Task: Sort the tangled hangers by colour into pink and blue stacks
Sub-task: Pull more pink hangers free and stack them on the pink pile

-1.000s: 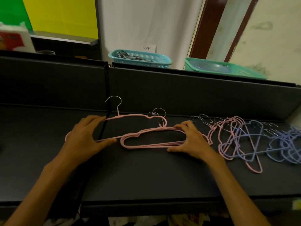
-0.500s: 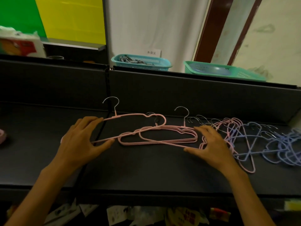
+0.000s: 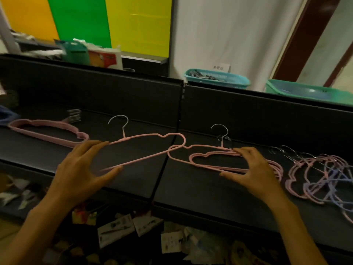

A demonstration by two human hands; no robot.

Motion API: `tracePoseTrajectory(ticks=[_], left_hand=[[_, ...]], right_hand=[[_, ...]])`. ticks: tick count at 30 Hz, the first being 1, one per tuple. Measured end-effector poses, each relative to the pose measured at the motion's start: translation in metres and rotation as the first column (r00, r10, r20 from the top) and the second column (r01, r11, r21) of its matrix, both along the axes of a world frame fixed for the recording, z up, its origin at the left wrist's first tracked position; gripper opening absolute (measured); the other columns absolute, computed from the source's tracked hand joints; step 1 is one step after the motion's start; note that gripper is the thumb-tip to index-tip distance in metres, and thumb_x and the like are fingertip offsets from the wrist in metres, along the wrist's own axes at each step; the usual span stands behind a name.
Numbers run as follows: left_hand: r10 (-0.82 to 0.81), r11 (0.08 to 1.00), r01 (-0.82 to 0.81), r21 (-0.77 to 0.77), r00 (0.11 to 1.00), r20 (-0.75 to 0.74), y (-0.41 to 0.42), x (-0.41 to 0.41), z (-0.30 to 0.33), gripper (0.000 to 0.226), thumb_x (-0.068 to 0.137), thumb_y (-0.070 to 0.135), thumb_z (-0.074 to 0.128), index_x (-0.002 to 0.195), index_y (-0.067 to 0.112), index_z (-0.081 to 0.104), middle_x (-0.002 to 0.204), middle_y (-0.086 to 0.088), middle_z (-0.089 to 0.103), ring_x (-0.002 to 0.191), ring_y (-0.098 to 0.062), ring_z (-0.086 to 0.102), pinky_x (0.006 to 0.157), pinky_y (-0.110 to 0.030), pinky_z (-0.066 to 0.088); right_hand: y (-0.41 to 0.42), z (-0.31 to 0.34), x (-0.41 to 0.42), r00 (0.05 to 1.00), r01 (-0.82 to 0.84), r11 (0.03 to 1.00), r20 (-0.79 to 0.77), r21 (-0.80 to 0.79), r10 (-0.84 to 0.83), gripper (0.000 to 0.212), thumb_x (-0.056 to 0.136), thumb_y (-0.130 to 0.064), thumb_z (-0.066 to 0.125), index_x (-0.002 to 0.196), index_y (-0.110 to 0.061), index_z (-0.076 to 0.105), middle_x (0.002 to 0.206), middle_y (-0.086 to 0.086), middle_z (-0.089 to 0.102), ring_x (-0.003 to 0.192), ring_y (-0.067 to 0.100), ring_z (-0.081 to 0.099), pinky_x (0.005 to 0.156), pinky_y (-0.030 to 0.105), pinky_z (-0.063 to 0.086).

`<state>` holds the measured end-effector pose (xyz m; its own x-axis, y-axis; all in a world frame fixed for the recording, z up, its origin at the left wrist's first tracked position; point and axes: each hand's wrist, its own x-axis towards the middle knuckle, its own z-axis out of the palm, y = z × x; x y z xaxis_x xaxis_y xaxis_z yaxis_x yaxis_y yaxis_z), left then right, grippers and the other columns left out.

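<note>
Over black shelving, left hand point(image 3: 80, 169) fingers pinch one pink hanger point(image 3: 152, 148); right hand point(image 3: 252, 169) fingers grip several.

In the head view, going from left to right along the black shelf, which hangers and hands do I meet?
pink stack → left hand → single pink hanger → pink bundle → right hand → tangled pink and blue pile
</note>
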<state>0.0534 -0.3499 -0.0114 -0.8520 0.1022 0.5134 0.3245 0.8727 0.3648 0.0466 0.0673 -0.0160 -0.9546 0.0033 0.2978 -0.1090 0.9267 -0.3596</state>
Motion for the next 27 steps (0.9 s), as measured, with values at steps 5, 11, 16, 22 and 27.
tracePoseTrajectory(ticks=[5,11,16,22,27], left_hand=[[0.079,0.997,-0.079,-0.003,0.997,-0.028,-0.086,0.011,0.002,0.083,0.064,0.072,0.051,0.129,0.02,0.051,0.125,0.0,0.049,0.11,-0.019,0.049,0.085,-0.039,0.046],[0.144,0.989,-0.145,-0.039,0.989,-0.034,-0.207,0.015,0.002,0.085,0.064,0.074,0.05,0.129,0.02,0.051,0.124,-0.002,0.05,0.109,-0.022,0.052,0.08,-0.04,0.049],[0.146,0.987,-0.147,-0.065,0.989,-0.024,-0.295,0.012,-0.004,0.086,0.065,0.076,0.048,0.13,0.019,0.051,0.124,-0.001,0.05,0.107,-0.02,0.052,0.078,-0.038,0.05],[0.132,0.989,-0.132,-0.062,0.991,-0.002,-0.364,-0.009,-0.011,0.084,0.066,0.075,0.048,0.13,0.02,0.05,0.124,0.0,0.049,0.107,-0.017,0.051,0.076,-0.031,0.046],[0.095,0.994,-0.094,-0.052,0.995,0.02,-0.41,-0.033,-0.022,0.085,0.067,0.077,0.048,0.132,0.022,0.048,0.125,0.001,0.048,0.107,-0.013,0.049,0.076,-0.026,0.044]], right_hand=[[-0.094,0.001,-0.022,0.997,-0.067,0.997,-0.032,-0.038,0.066,0.09,0.06,-0.061,0.071,0.136,-0.022,0.044,0.138,0.002,0.038,0.123,0.02,0.042,0.098,0.036,0.041],[-0.224,0.0,-0.04,0.995,-0.084,0.993,-0.056,-0.078,0.08,0.09,0.058,-0.066,0.069,0.134,-0.025,0.044,0.135,-0.001,0.039,0.122,0.019,0.042,0.099,0.039,0.043],[-0.318,-0.001,-0.056,0.993,-0.089,0.989,-0.081,-0.118,0.08,0.086,0.061,-0.056,0.077,0.134,-0.026,0.043,0.133,0.0,0.043,0.122,0.018,0.042,0.1,0.038,0.041],[-0.396,-0.002,-0.084,0.998,-0.051,0.995,-0.044,-0.091,0.047,0.088,0.06,-0.059,0.075,0.135,-0.027,0.042,0.133,0.004,0.045,0.123,0.02,0.042,0.101,0.039,0.038],[-0.448,-0.007,-0.111,0.999,-0.048,0.994,-0.018,-0.094,0.046,0.086,0.063,-0.055,0.076,0.136,-0.026,0.042,0.137,0.005,0.044,0.127,0.021,0.039,0.103,0.039,0.035]])
